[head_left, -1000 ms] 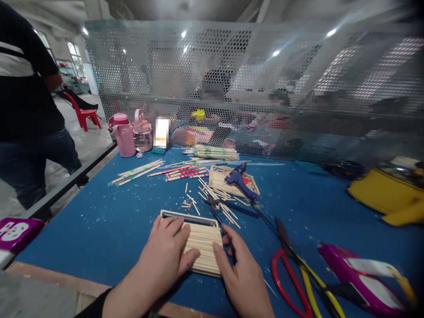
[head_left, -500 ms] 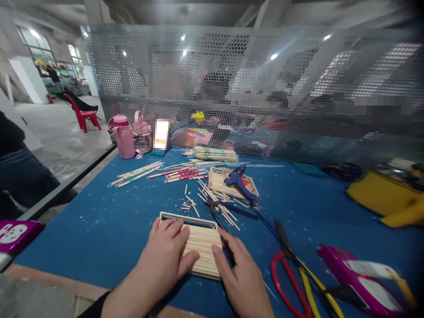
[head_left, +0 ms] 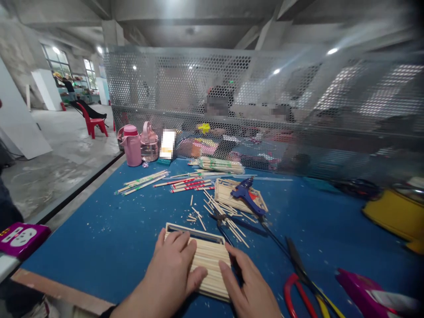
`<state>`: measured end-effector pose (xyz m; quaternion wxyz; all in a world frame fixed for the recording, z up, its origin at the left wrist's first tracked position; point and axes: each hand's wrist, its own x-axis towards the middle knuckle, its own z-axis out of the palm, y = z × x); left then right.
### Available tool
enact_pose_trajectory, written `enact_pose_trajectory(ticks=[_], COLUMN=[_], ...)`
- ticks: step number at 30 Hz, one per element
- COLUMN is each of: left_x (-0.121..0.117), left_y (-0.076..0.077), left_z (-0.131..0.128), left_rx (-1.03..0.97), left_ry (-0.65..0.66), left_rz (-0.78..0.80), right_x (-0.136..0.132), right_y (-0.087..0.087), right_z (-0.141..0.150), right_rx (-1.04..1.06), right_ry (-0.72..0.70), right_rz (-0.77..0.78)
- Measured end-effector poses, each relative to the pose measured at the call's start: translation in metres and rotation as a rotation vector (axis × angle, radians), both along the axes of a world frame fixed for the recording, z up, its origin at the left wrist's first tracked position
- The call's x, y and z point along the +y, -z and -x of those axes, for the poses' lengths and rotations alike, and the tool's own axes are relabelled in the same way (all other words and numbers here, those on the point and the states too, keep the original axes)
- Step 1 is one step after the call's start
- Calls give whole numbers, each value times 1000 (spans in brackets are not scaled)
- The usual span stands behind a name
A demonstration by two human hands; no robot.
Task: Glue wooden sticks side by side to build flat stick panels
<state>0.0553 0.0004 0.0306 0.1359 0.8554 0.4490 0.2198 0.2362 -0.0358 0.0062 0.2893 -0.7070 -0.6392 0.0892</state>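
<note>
over on the left sits a glossy purple power strip (head_left: 24, 240), then a smooth, rounded pink jug (head_left: 132, 149) and slim chopsticks (head_left: 144, 180) in clear wrappers. the left hand (head_left: 175, 265) lies spread, thumb apart from fingers, across a ridged rectangular panel (head_left: 211, 255) of pale wooden sticks, at the near side of the blue tabletop (head_left: 89, 251). the right hand (head_left: 250, 280) clasps the panel's right edge, thumb on top. farther right come a dark-bladed tool (head_left: 296, 260) with a curved red handle and something soft-looking and yellow.
</note>
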Motion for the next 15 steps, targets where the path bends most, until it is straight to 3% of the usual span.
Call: enact_pose_trajectory(ticks=[6,9,12,13,15], left_x=[1,0,0,0,0], left_y=[-5,-6,-6,-5,-4], left_z=[1,1,0,0,1], left_rx=[-12,-17,-20,-20,-18], left_ry=[-8,-9,-4,-2,1], left_rz=[-8,-17,-11,-10,-14], right_x=[3,13,42,55,86], right_y=[-19,-42,-71,-79,-90], right_z=[-4,-12,-32,-41,-58], right_rx=[-134,-226,-199,-194,-332], right_ry=[-73,-160,-265,-208,97], right_rz=[90,160,260,276,191])
